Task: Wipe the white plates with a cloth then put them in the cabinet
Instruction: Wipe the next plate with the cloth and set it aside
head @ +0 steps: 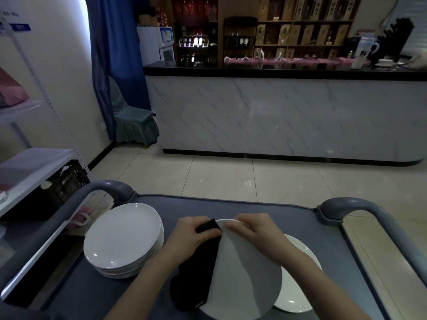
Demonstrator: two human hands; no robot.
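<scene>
Both hands hold one white plate (245, 273) tilted over the cart (300, 218): the left hand (191, 234) pinches a black cloth (198, 269) against its rim, the right hand (254, 232) grips its far edge.

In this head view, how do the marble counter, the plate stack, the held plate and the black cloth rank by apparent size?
marble counter
held plate and plate stack, about alike; held one is nearer
black cloth
</scene>
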